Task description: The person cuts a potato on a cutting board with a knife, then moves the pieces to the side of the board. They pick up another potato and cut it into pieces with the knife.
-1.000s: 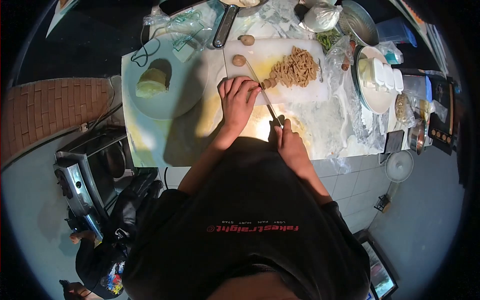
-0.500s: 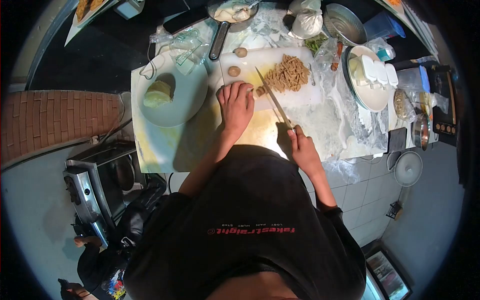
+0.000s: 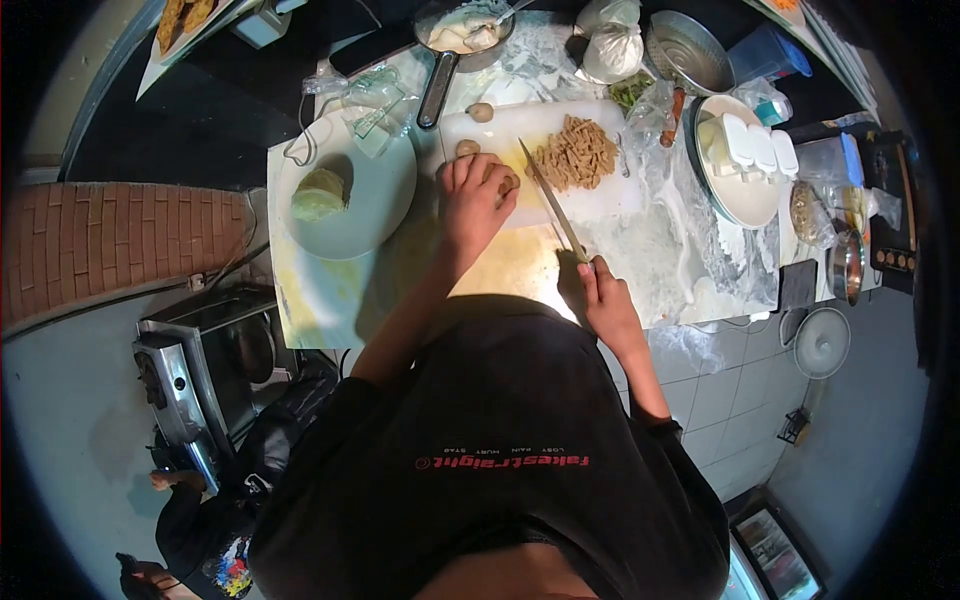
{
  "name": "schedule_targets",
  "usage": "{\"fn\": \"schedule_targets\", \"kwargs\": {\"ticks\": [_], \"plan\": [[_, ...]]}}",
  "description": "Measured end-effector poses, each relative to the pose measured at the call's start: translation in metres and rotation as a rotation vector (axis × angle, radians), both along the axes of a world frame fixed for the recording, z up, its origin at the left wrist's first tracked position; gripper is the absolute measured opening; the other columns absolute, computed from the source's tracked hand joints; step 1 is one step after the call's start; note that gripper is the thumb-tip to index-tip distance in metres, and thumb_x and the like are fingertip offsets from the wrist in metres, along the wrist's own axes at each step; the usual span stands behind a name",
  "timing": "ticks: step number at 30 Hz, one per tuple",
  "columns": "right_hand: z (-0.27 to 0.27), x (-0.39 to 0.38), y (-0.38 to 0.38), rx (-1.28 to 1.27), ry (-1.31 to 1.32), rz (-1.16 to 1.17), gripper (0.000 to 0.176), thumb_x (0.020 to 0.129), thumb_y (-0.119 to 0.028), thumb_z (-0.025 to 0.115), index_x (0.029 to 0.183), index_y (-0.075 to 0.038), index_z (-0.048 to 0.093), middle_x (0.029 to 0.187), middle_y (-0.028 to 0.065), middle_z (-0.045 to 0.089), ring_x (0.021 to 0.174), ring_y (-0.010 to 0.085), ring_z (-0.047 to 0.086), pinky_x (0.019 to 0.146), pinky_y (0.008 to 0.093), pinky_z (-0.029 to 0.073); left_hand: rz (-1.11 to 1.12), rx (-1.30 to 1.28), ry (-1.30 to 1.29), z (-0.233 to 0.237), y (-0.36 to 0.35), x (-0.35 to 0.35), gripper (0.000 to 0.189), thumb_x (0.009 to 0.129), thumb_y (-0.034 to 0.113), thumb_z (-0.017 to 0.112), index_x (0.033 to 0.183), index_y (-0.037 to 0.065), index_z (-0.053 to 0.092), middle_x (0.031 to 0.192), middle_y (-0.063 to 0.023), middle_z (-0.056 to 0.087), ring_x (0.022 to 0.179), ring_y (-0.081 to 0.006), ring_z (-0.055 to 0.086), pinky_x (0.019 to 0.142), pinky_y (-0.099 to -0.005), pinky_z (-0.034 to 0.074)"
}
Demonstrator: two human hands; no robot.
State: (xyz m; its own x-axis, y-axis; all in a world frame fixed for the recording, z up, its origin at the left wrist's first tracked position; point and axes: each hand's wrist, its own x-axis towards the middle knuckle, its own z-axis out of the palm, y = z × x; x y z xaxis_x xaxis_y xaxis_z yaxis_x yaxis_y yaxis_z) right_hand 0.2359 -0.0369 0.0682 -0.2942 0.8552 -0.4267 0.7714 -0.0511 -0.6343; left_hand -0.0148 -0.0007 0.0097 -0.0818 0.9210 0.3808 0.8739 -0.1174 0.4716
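My left hand (image 3: 476,205) rests on the left part of a white chopping board (image 3: 545,118), its fingers curled over a brownish meatball piece (image 3: 508,187) that they largely cover. In my right hand (image 3: 608,298), at the board's near edge, is the handle of a long knife (image 3: 550,195). The blade slants up and left over the board, a little right of my left fingers. Beyond the blade lies a heap of light brown cut strips (image 3: 578,155). Two whole meatballs (image 3: 481,112) sit towards the board's left side, one close to my left fingertips.
Left stands a large plate (image 3: 365,215) with a cabbage piece (image 3: 320,197). Behind are a saucepan (image 3: 437,92) and a metal bowl (image 3: 690,55). White containers on a plate (image 3: 745,205) stand right. Another person (image 3: 190,525) is at lower left near a stove (image 3: 175,390).
My left hand has shifted slightly right and closed over the piece beside the blade. The knife has moved a little right, away from that piece.
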Motion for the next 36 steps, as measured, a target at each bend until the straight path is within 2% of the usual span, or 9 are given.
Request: {"fn": "schedule_targets", "kwargs": {"ticks": [10,12,22,24,25,28,30,33,36], "plan": [[-0.005,-0.011,-0.005,-0.050,-0.053,0.028,0.048,0.107,-0.039,0.043,0.127,0.003,0.055,0.084,0.0343,0.065,0.088,0.0533,0.063,0.075,0.0577,0.049,-0.025,-0.032,-0.022,0.002,-0.008,-0.005,0.025,0.081,0.013,0.074,0.105,0.016,0.072,0.115,-0.0019,0.062,0.114,-0.0241,0.053,0.101,-0.0403,0.036],[-0.012,-0.009,-0.008,0.016,0.018,-0.010,0.044,0.107,-0.041,0.046,0.109,0.002,0.056,0.066,0.0281,0.058,0.069,0.0487,0.060,0.062,0.0503,0.044,-0.017,-0.034,-0.029,0.001,-0.006,-0.003,0.024,0.082,0.013,0.073,0.105,0.016,0.072,0.115,-0.0020,0.061,0.113,-0.0243,0.053,0.101,-0.0402,0.036],[-0.035,0.000,-0.015,0.092,0.184,-0.068,0.046,0.106,-0.042,0.048,0.106,0.003,0.058,0.064,0.0189,0.057,0.057,0.0289,0.057,0.056,0.0402,0.043,0.013,0.011,-0.071,-0.006,-0.004,-0.001,0.019,0.081,0.019,0.077,0.099,0.015,0.071,0.116,-0.0022,0.061,0.114,-0.0238,0.054,0.100,-0.0404,0.036],[-0.030,0.000,-0.012,-0.136,0.156,-0.113,0.056,0.105,-0.043,0.049,0.134,0.005,0.054,0.098,0.0308,0.071,0.100,0.0468,0.068,0.088,0.0446,0.052,0.011,0.018,-0.054,-0.006,-0.005,-0.001,0.020,0.081,0.020,0.078,0.099,0.015,0.071,0.115,-0.0024,0.061,0.114,-0.0237,0.054,0.100,-0.0405,0.036],[-0.040,0.004,-0.013,-0.136,0.155,-0.112,0.056,0.105,-0.043,0.049,0.134,0.005,0.054,0.098,0.0308,0.071,0.100,0.0468,0.068,0.088,0.0446,0.052,0.008,0.026,-0.038,-0.006,-0.005,-0.001,0.022,0.080,0.021,0.079,0.100,0.015,0.071,0.115,-0.0026,0.061,0.113,-0.0236,0.054,0.100,-0.0407,0.036],[-0.063,0.013,-0.013,-0.117,0.281,-0.132,0.053,0.106,-0.045,0.047,0.120,0.005,0.060,0.080,0.0188,0.071,0.075,0.0329,0.071,0.070,0.0399,0.054,-0.017,0.038,-0.053,-0.005,-0.003,-0.001,0.023,0.080,0.021,0.079,0.100,0.014,0.070,0.115,-0.0028,0.060,0.113,-0.0235,0.054,0.100,-0.0405,0.036],[-0.037,0.011,-0.007,-0.471,0.463,-0.168,0.051,0.107,-0.049,0.044,0.097,-0.001,0.057,0.062,0.0042,0.054,0.049,0.0146,0.053,0.048,0.0308,0.043,-0.009,0.034,-0.061,-0.008,-0.002,0.000,0.024,0.080,0.021,0.079,0.100,0.013,0.070,0.114,-0.0028,0.060,0.113,-0.0236,0.054,0.099,-0.0404,0.036],[-0.031,0.009,-0.010,-0.558,0.584,-0.153,0.048,0.108,-0.049,0.041,0.085,-0.008,0.048,0.058,-0.0033,0.036,0.041,0.0066,0.033,0.039,0.0256,0.028,-0.007,0.040,-0.089,-0.009,-0.002,0.001,0.024,0.080,0.021,0.079,0.100,0.013,0.070,0.114,-0.0028,0.060,0.113,-0.0237,0.054,0.099,-0.0402,0.037],[-0.040,0.013,-0.011,-0.566,0.589,-0.137,0.047,0.108,-0.048,0.040,0.087,-0.008,0.049,0.056,-0.0032,0.038,0.042,0.0079,0.034,0.041,0.0263,0.031,-0.012,0.050,-0.107,-0.010,-0.004,0.000,0.023,0.080,0.021,0.079,0.099,0.013,0.070,0.113,-0.0025,0.060,0.112,-0.0237,0.054,0.098,-0.0400,0.037]]}}
